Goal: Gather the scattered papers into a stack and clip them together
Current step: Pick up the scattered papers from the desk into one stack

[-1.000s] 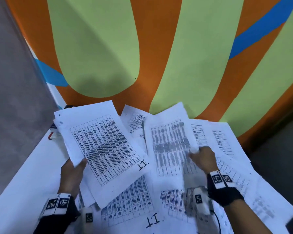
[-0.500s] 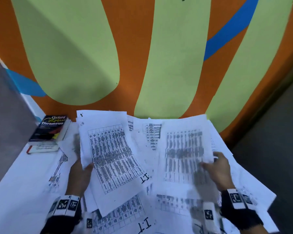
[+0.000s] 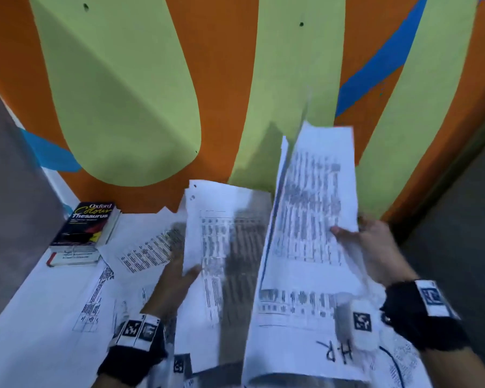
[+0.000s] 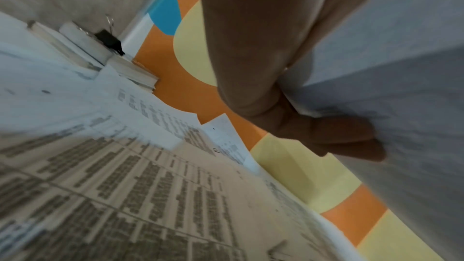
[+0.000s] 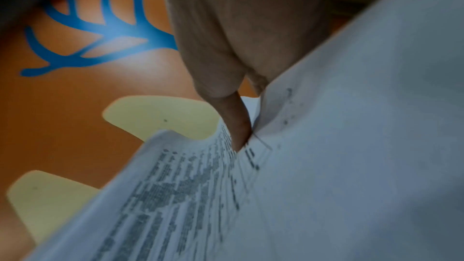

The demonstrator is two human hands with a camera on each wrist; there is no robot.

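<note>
White printed sheets with tables lie scattered over the white table (image 3: 31,317). My left hand (image 3: 179,275) pinches the left edge of a small bundle of sheets (image 3: 221,233), its thumb on top. My right hand (image 3: 356,239) pinches the right edge of another bundle (image 3: 305,219), raised and tilted up towards the wall. In the right wrist view the thumb (image 5: 236,124) presses on that printed sheet (image 5: 175,195). In the left wrist view my fingers (image 4: 326,134) curl behind the held sheet (image 4: 401,86). A black binder clip (image 4: 109,40) sits on the books at the far left.
A black Oxford thesaurus (image 3: 87,224) lies on a second book (image 3: 73,257) at the table's back left corner. An orange wall with green and blue shapes (image 3: 123,93) stands right behind the table. Grey floor (image 3: 459,219) shows to the right.
My right hand has lifted its sheets off the table and tilted them upright. The left hand's bundle has shifted right, towards the middle. The head view has swung left and up.
</note>
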